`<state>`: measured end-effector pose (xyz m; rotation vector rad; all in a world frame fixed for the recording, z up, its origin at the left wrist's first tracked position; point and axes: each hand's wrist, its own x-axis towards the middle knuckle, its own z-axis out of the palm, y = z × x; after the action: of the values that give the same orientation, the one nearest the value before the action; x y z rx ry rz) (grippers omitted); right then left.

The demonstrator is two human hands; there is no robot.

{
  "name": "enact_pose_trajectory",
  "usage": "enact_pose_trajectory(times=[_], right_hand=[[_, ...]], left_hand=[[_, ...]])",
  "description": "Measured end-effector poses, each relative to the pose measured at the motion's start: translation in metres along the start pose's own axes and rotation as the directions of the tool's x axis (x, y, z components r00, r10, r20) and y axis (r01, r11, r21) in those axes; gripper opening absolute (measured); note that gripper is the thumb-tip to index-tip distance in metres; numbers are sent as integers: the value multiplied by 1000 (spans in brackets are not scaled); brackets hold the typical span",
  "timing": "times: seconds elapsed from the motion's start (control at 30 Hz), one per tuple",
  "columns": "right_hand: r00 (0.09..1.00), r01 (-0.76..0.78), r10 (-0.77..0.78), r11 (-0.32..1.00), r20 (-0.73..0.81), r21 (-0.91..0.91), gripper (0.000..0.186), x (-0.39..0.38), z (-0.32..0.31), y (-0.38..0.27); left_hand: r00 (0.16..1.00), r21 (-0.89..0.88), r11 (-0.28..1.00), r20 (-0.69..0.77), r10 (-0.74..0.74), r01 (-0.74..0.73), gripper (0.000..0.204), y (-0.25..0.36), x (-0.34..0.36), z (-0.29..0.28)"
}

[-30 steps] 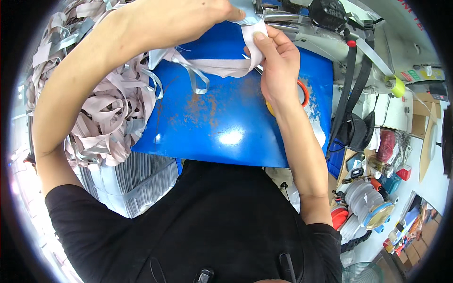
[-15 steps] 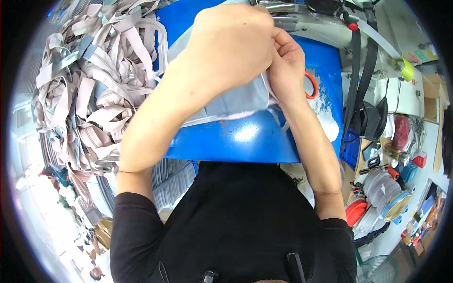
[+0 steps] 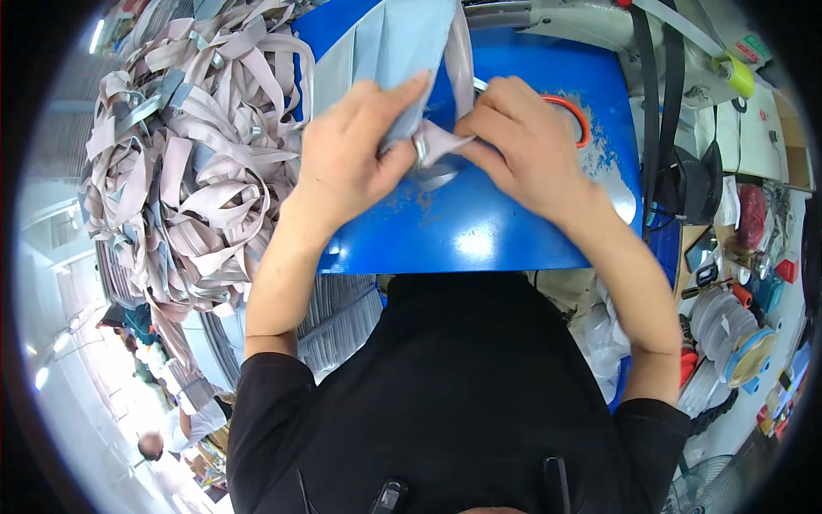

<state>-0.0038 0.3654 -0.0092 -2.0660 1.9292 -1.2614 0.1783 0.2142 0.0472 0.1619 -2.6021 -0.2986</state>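
My left hand [image 3: 353, 154] is closed on a light grey-blue fabric piece [image 3: 402, 43], its thumb and forefinger pressed on the lower edge. A pinkish-grey fabric strip [image 3: 439, 142] runs from that edge across to my right hand [image 3: 527, 141], whose fingertips pinch its end. The strip looks twisted and stretched between the hands, with a shiny bit beside my left thumb. Another length of pale strip hangs along the fabric's right side. Both hands are above a blue tabletop [image 3: 411, 240]. Close to my right hand lies an orange-red scissors handle [image 3: 582, 127].
A big tangled heap of pinkish-grey strips [image 3: 193, 171] covers the left side, with stacked grey pieces [image 3: 342, 321] below. A sewing machine [image 3: 565, 30] stands at the back right. Black straps [image 3: 655, 103] hang there; spools and tools crowd the far right. Another person [image 3: 184, 428] is at lower left.
My hands were together higher up, the left arm crossing over the fabric. Now they are apart and nearer me; the fabric has turned upright, and the strip stretches between them.
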Motion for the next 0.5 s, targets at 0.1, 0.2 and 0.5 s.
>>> enact_pose_trajectory(times=[0.1,0.2,0.5], right_hand=[[961,-125,167,973,218,-192,35,31,-7,-1],[883,-234,302,947,360,-221,45,57,-14,3],[805,-481,537,839,-251,254,33,26,13,10]], left_hand=[[989,-76,996,-140,42,-53,51,-8,8,-5],[986,-113,993,-166,17,-36,49,-2,16,-7],[984,-22,987,-89,154,-156,47,8,20,-4]])
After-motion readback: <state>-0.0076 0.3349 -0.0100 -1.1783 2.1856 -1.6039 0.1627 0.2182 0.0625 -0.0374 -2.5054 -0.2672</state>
